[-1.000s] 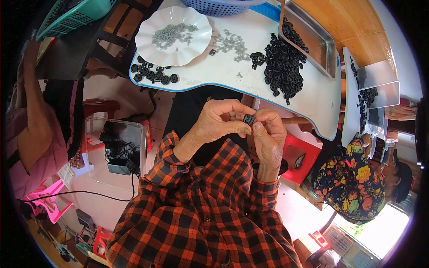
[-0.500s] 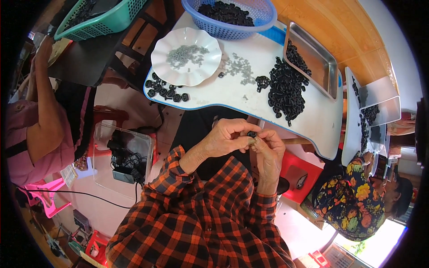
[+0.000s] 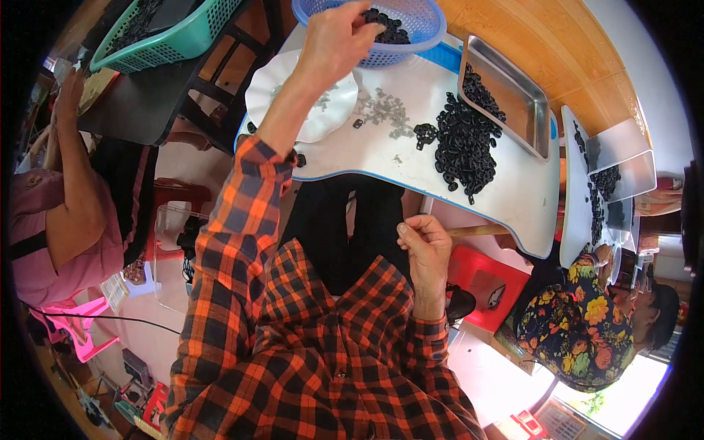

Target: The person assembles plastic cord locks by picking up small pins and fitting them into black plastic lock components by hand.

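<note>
Over the blue-purple plastic basket (image 3: 429, 40) at the table's far edge, my left hand (image 3: 334, 48) reaches out with thumb and fingers apart. Small black plastic pieces (image 3: 389, 29) lie in the basket right beside its fingertips. No piece shows clearly between those fingers. My right hand (image 3: 427, 249) is above my lap with thumb and fingers pressed together; whatever they hold, if anything, is hidden. Under my left forearm stands a white scalloped plate (image 3: 260, 92) with small translucent pieces, partly covered by the arm.
Small translucent pieces (image 3: 385, 108) are scattered on the white table (image 3: 367, 154). A large heap of black pieces (image 3: 466, 147) lies beside a metal tray (image 3: 524, 110). A red stool (image 3: 495, 275) stands at right. Two people sit nearby, one in pink (image 3: 66, 220), one in a floral shirt (image 3: 579, 330).
My left hand has left my right hand and swung up and forward to the basket. The small black piece held between both hands is no longer visible. My right hand stays over my lap.
</note>
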Motion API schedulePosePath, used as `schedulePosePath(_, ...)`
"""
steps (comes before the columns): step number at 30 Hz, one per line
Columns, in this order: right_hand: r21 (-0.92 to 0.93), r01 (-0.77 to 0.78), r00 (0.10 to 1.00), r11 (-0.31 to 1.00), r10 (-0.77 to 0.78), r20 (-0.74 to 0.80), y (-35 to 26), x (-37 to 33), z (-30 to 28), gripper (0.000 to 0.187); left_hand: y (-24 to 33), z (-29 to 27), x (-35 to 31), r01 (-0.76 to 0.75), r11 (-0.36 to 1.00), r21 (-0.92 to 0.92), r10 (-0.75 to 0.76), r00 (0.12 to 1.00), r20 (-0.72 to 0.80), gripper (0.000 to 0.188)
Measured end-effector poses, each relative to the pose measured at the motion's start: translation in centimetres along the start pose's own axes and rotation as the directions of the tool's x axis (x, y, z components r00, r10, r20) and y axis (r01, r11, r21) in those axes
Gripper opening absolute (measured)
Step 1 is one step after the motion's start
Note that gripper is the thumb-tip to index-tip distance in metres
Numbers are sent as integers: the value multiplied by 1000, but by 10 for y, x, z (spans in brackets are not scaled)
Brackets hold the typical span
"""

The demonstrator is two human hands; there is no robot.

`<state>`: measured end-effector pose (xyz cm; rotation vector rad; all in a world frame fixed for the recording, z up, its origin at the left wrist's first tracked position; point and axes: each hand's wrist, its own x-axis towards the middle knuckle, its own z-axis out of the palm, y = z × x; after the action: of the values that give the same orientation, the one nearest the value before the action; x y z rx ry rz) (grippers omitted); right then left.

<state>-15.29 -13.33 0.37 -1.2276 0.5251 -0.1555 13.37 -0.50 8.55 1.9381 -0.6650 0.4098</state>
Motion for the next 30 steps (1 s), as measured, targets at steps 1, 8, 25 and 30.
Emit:
schedulePosePath(1,-6,7,1000,1000,-7,-3,1,0,-1,10,-1,4,6,-86,994,63,89,995,-42,33)
schedulePosePath(8,-62,9,1000,998,-10,-12,5,4,-3,10,20,31,-96,-189,972,142,161,969,187,15)
schedulePosePath(25,-97,-5,999,995,1,-44,7,9,-6,9,22,57,-137,-51,988,149,-9,925,379,6)
schedulePosePath(30,-98,3,999,995,-8,-51,6,9,-5,9,25,56,-138,-87,982,166,18,925,379,10)
